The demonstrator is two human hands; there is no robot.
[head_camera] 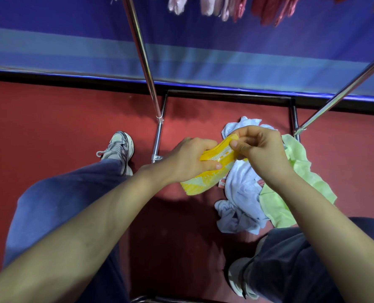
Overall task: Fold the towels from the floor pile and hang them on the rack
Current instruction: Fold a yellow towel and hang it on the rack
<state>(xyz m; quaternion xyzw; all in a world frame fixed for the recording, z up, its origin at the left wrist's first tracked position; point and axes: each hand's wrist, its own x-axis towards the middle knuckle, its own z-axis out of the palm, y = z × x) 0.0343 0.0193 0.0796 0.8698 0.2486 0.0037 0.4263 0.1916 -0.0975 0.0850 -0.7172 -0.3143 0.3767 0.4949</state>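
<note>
A small yellow towel (pixel 205 178) with a white pattern is held folded above the red floor. My left hand (pixel 190 158) grips its middle, thumb across the front. My right hand (pixel 258 147) pinches its upper right corner between thumb and fingers. Below the hands lies the floor pile: a crumpled white towel (pixel 240 193) and a light green towel (pixel 299 189) beside it on the right. The rack's shiny metal poles (pixel 142 55) rise on the left and right (pixel 343 88), with pink and red towels (pixel 225 5) hanging at the top edge.
The rack's black base frame (pixel 225 94) rests on the red carpet (pixel 50 127) against a blue striped wall (pixel 72 40). My shoes (pixel 118 147) and blue-trousered legs stand either side of the pile; the right shoe (pixel 238 278) is near the bottom.
</note>
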